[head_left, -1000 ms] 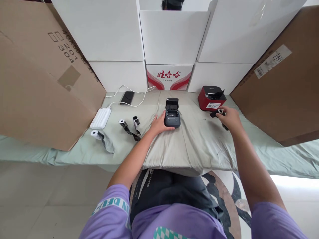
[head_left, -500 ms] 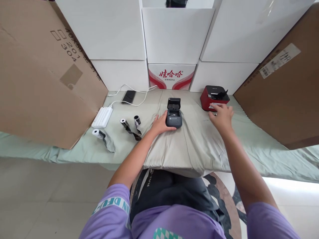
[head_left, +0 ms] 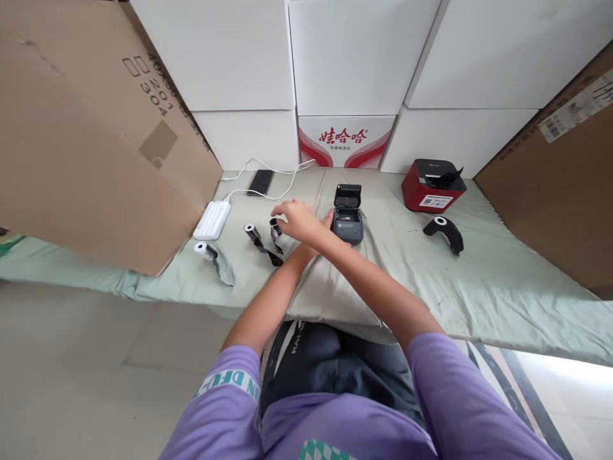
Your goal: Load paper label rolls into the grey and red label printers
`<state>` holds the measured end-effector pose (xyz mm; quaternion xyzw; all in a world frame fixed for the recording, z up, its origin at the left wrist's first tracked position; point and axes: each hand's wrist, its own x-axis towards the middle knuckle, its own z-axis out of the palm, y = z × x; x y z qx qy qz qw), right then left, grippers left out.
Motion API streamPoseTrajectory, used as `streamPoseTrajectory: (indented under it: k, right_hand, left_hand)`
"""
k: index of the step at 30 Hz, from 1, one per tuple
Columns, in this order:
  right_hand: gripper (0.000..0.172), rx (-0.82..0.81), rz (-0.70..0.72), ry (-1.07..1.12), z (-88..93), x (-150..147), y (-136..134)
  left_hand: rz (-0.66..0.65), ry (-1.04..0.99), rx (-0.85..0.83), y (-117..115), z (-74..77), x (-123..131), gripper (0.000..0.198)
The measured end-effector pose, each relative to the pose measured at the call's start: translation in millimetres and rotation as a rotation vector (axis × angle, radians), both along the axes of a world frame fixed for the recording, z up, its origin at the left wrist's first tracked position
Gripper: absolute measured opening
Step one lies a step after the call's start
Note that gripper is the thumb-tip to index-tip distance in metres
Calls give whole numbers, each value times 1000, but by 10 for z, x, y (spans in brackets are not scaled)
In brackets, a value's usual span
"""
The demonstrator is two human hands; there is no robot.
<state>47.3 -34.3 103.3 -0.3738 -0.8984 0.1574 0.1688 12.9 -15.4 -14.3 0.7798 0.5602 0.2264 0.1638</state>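
Observation:
The small dark grey label printer (head_left: 349,231) stands on the cloth with its lid (head_left: 347,195) tipped up. My left hand (head_left: 328,225) grips its left side, partly hidden under my right forearm. Crossing over that wrist, my right hand (head_left: 297,220) reaches left with its fingers apart, right at the short black roll (head_left: 276,227). Whether the fingertips touch this roll I cannot tell. Just left of it lies another black roll (head_left: 253,234) with a loose strip trailing toward me. A white-cored roll with a grey strip (head_left: 207,250) rests farther left.
A red and black printer (head_left: 433,186) stands at the right, with a black roll (head_left: 445,231) in front. A white power bank (head_left: 212,220), a cable and a dark phone (head_left: 260,183) lie at the left. Cardboard boxes (head_left: 96,128) flank the cloth; white boxes (head_left: 352,57) back it.
My right hand has swung from the red printer at the right across my left arm to the short black roll. The black roll by the red printer now shows. The view has shifted slightly.

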Motion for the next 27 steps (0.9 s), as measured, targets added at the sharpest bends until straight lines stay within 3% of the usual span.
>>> streamPoseTrajectory:
  k: [4,7,12,15,18,20,22,25,27]
  right_hand:
    - [64,-72,106,-161,2,-325,113]
    - [53,-94,128,-149,24,-533,186]
    - [36,-38,192,-212,-57,-920,171]
    - [25,-63,203,-67,-128,-862,191]
    - [33,-210,159,355,-161,-347,287]
    - [36,-368,104,751,-181,214,373]
    - [47,-407,-48,993,-227,828,462]
    - [57,-355,-289,1035,-389,1570,581]
    - [60,-322,-378,1010,-553,1829,643]
  left_hand:
    - [-68,-11,-120,60,65,18,131]
    - [-68,-26,-184,34,178,35,139]
    - [-99,-71,-177,-49,294,33,135]
    - [-75,-46,-190,-59,265,19,135]
    - [-64,-24,-150,-62,195,7,120]
    - [-69,-38,-93,-67,157,10,105]
    - [-65,-48,-68,-68,141,22,101]
    - [-48,-49,-94,-60,154,38,116]
    - [-54,-46,-110,-55,172,39,123]
